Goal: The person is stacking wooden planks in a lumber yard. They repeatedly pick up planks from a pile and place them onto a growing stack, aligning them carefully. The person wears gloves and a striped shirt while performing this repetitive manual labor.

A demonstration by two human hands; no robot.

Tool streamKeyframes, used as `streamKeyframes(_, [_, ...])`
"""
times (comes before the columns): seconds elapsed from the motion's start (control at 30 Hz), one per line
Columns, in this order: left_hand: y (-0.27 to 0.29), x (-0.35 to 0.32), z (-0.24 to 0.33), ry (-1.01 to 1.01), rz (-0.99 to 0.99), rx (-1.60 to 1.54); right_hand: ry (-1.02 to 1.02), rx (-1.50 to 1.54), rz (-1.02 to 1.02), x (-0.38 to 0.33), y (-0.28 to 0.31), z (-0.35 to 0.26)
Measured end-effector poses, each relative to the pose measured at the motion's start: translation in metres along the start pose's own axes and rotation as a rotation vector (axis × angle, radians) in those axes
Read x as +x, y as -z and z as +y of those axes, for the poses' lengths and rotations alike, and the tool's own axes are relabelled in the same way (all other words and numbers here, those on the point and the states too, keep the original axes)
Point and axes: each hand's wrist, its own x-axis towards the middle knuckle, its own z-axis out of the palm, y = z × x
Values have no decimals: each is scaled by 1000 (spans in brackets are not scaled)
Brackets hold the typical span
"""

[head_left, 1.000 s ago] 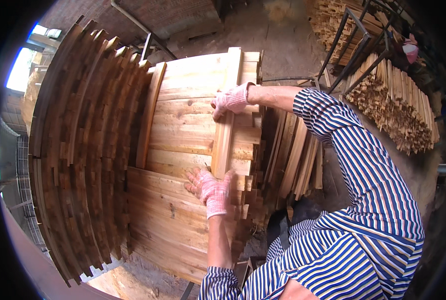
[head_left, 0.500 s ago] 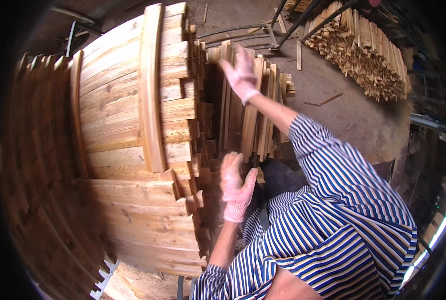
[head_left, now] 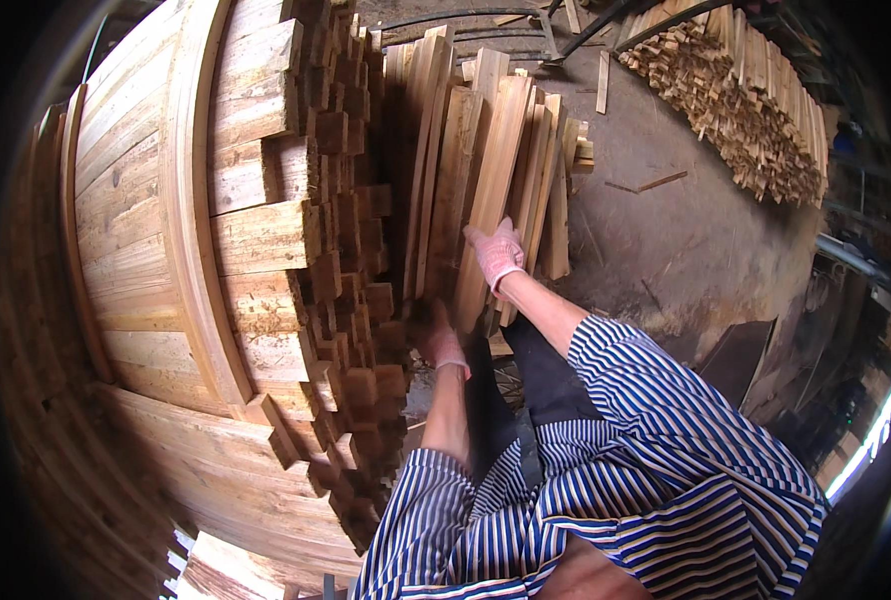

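Observation:
My right hand (head_left: 499, 252), in a pale pink work glove, lies across a long light-brown wooden board (head_left: 501, 150), thumb at its left edge and fingers closed over it. This board leans among several others in a bundle (head_left: 454, 140) standing low in front of me. My left hand (head_left: 442, 345), also gloved, is at the lower ends of these boards, in shadow and blurred. Its fingers cannot be made out clearly, nor whether it touches a board. On the left rises a tall stack of boards (head_left: 261, 240), with uneven ends toward me.
An upright wooden strip (head_left: 194, 200) crosses the tall stack's layers. At the far right a large pile of thin sticks (head_left: 736, 95) lies by a dark metal frame (head_left: 606, 28). Loose wood scraps (head_left: 663, 182) are on the floor. A dark panel (head_left: 736, 360) lies at the right.
Both hands have moved down and forward to the leaning boards; my right hand has taken hold of one. My view has shifted, so the tall stack appears farther left.

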Motion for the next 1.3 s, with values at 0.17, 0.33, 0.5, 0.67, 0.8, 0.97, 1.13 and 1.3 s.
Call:
streamKeyframes(0.17, [3, 30, -52, -210, -88, 188, 0, 69, -155, 6, 11, 9])
streamKeyframes(0.33, [0, 62, -29, -302, -348, 159, 4, -133, -175, 3, 14, 2])
streamKeyframes(0.5, [2, 63, -40, -349, -431, 191, -14, 71, -248, 9, 21, 18])
streamKeyframes(0.67, [16, -20, 27, -282, -779, 421, 96, 739, -583, 80, 35, 117])
streamKeyframes(0.8, [-11, -11, 3, -308, -791, -232, 191, 674, -535, 58, 46, 96])
streamKeyframes(0.97, [47, -41, 20, 109, -1134, -473, 285, 738, -626, 22, 75, 108])
streamKeyframes(1.13, [53, -82, -6, -61, -1018, -416, -366, 1120, -952, -13, 100, 84])
streamKeyframes(1.3, [89, -135, 23, -214, -1028, -295, 9, 1142, -641, -39, 96, 130])
